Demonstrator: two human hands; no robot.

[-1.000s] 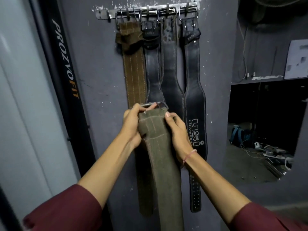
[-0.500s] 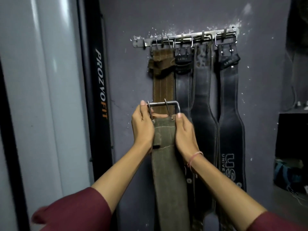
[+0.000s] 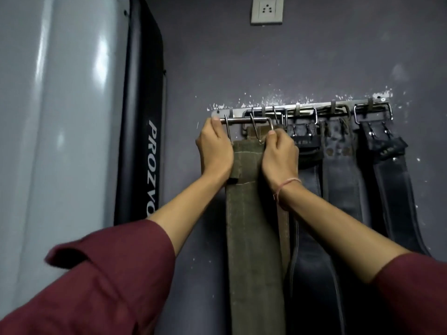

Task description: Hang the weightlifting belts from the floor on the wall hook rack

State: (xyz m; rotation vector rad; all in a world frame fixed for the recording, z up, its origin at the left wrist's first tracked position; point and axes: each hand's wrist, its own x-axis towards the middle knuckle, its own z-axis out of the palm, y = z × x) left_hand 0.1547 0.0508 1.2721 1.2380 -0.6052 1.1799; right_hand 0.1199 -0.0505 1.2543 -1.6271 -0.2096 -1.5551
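An olive green weightlifting belt hangs down from both my hands. My left hand grips its left edge and the end of its steel buckle. My right hand grips its right edge just under the buckle. The buckle is held up level with the left end of the metal wall hook rack; whether it rests on a hook I cannot tell. Behind it hangs a brown belt, mostly hidden. Three dark leather belts hang from hooks to the right.
A tall grey and black machine panel lettered PROZVO stands close on the left of the rack. A wall socket sits above on the dark grey wall. My maroon sleeves fill the lower corners.
Both hands have lifted the green belt from mid-height up to the rack's left end. The view has tilted upward and moved closer to the wall.
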